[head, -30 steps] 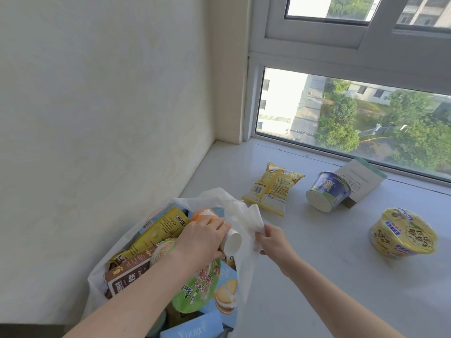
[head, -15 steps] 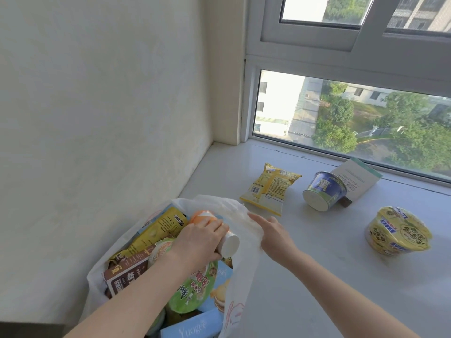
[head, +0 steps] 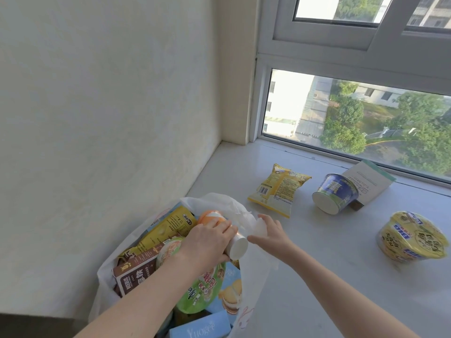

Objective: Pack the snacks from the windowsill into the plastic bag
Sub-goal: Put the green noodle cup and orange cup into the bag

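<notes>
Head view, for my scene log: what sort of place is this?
Probably an upper-floor room, perhaps a flat: wide white windowsill, grey-framed glass window looking down on trees and buildings, plain cream plaster wall.

The single view came from a wide-angle camera worn on the person's head; it faced forward and steeply down onto the windowsill point(head: 341, 235); both forearms entered from the bottom edge and ran up toward the middle; the left hand point(head: 207, 242), gripping a cup point(head: 238, 247), and the right hand point(head: 271, 230), pinching the rim of the plastic bag point(head: 219, 201), sat close below the lens; the bag's open mouth lay nearest, at lower left; the wall point(head: 97, 118) filled the left half; the window point(head: 366, 118) crossed the upper right at a slant; a yellow bowl point(head: 412, 237) lay farther off by the right edge.
</notes>
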